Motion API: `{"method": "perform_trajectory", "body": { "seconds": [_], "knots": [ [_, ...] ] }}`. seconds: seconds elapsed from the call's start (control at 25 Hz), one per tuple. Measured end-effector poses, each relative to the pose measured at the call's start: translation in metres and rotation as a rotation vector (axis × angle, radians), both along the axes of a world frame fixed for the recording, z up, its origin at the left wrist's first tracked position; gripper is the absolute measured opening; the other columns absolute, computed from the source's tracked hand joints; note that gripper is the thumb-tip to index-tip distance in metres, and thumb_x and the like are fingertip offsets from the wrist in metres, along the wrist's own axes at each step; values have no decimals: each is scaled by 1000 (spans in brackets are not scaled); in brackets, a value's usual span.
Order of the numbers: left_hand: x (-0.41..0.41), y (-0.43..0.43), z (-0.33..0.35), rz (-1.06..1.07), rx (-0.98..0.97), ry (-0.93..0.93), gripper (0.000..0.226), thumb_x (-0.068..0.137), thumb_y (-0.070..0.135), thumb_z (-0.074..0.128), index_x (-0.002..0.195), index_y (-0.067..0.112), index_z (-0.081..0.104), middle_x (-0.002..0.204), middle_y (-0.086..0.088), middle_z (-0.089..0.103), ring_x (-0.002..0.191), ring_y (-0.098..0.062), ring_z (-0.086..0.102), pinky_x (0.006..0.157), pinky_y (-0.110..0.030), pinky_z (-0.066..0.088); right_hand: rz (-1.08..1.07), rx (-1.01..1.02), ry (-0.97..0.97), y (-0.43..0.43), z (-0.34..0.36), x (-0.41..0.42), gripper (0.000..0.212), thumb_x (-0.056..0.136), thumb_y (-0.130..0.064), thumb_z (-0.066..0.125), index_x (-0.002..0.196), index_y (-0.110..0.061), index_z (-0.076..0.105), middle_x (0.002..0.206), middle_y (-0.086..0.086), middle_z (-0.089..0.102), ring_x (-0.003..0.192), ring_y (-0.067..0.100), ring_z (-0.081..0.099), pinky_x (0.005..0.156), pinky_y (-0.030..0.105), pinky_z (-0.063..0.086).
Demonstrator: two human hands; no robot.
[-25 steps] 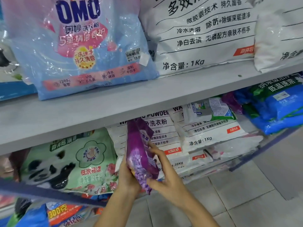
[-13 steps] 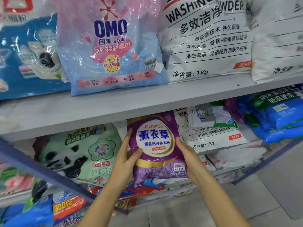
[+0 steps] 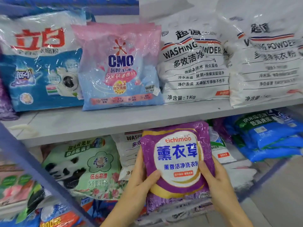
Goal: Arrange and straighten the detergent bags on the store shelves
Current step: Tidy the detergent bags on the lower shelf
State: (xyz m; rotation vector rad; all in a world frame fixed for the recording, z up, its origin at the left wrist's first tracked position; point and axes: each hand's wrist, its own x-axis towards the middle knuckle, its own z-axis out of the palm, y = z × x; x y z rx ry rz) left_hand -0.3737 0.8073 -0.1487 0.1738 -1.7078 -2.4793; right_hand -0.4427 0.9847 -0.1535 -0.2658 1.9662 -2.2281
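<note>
In front of a store's lower shelf, a person holds a purple lavender detergent bag (image 3: 177,161) upright, printed face toward the camera; the left hand (image 3: 139,182) grips the bag's left edge, thumb pressed across the front and fingers out of sight behind; the right hand (image 3: 218,182) clamps the right edge in the same way, thumb on the label. The bag's top sits just under the lip of the grey upper shelf (image 3: 98,122) and covers part of a half-hidden white bag (image 3: 129,153) behind it; a green panda bag (image 3: 82,167) leans just to the left on that lower level; a stack of blue bags (image 3: 268,136) lies flat to the right. On the upper shelf a blue-and-white bag (image 3: 41,63), a pink-and-blue OMO bag (image 3: 120,68), a white washing powder bag (image 3: 193,68) and a second white sack (image 3: 265,63) stand side by side, faces out; the OMO bag overlaps its left neighbour's edge; a blue shelf rail (image 3: 24,154) crosses the lower left corner.
</note>
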Motion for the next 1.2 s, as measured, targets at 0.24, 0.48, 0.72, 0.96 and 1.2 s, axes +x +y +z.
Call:
{"method": "perform_trajectory", "body": {
  "seconds": [0.24, 0.48, 0.72, 0.96, 1.2],
  "knots": [
    [-13, 2, 71, -42, -244, 277, 64, 86, 14, 58, 126, 53, 28, 118, 26, 60, 111, -1, 59, 83, -18, 51, -7, -106, 269, 7, 64, -11, 62, 39, -76, 73, 90, -40, 70, 93, -14, 73, 85, 2, 68, 65, 13, 53],
    [-56, -47, 135, 119, -441, 419, 71, 88, -6, 49, 126, 50, 29, 113, 28, 58, 103, 7, 59, 78, -12, 49, 152, -150, 438, -42, 130, -69, 32, 82, -29, 62, 111, -38, 56, 112, -10, 67, 108, 9, 61, 87, 24, 52],
    [-83, -88, 170, 307, -336, 494, 51, 82, -6, 55, 120, 27, 46, 103, -4, 66, 88, -14, 68, 71, -27, 55, 175, -67, 536, -99, 151, -103, 43, 91, -6, 53, 125, -30, 44, 119, -7, 61, 108, 6, 59, 89, 25, 52],
    [-102, -84, 184, 604, -369, 446, 20, 97, 12, 43, 88, 20, 59, 81, 6, 66, 71, -5, 63, 66, -19, 53, 45, -261, 375, -111, 182, -120, 9, 95, -20, 49, 96, -25, 57, 85, -14, 64, 75, -1, 61, 72, 19, 50],
    [-106, -93, 186, 696, -345, 424, 22, 98, 19, 44, 80, 20, 56, 79, 2, 61, 72, -11, 58, 67, -24, 51, 44, -228, 437, -114, 193, -132, 16, 92, -10, 54, 80, -16, 64, 58, -14, 67, 52, -2, 60, 50, 14, 45]
  ]
}}
